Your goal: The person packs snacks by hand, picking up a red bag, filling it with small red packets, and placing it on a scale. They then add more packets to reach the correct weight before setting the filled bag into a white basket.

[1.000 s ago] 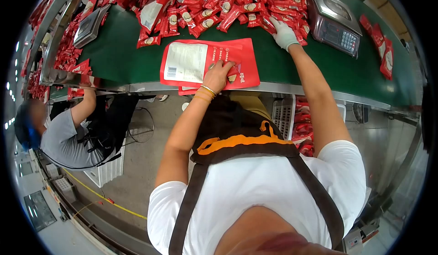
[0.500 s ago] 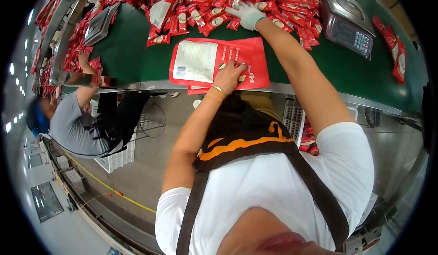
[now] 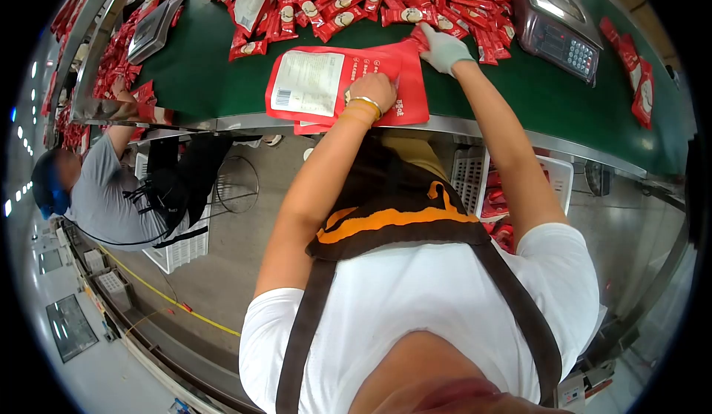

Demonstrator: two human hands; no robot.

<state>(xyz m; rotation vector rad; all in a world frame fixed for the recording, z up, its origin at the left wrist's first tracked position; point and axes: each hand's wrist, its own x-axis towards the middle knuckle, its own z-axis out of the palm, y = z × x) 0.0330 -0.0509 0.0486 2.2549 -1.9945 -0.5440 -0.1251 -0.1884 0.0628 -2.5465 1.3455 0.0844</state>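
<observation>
Large red bags (image 3: pixel 305 83) with a white label and barcode lie stacked at the near edge of the green table. My left hand (image 3: pixel 372 90), bare with a yellow band at the wrist, rests on the top bag with its fingers curled; what they hold, if anything, is hidden. At the bags' far right corner my right hand (image 3: pixel 446 49), in a white glove, has its fingers closed on red material. It looks like the bag's corner, but a small packet there cannot be ruled out. A pile of small red packets (image 3: pixel 343 20) lies just beyond both hands.
A digital scale (image 3: pixel 560 28) stands at the right, with several red packets (image 3: pixel 642 95) beyond it. Another scale (image 3: pixel 156 30) sits at the left. A seated person in grey (image 3: pixel 115 199) works at far left. White crates (image 3: pixel 555 180) stand below the green table (image 3: pixel 196 80).
My right hand has come from the packet pile toward the bags' far right corner, its fingers now closed. My left hand's fingers are more curled over the bag. The view has shifted slightly.
</observation>
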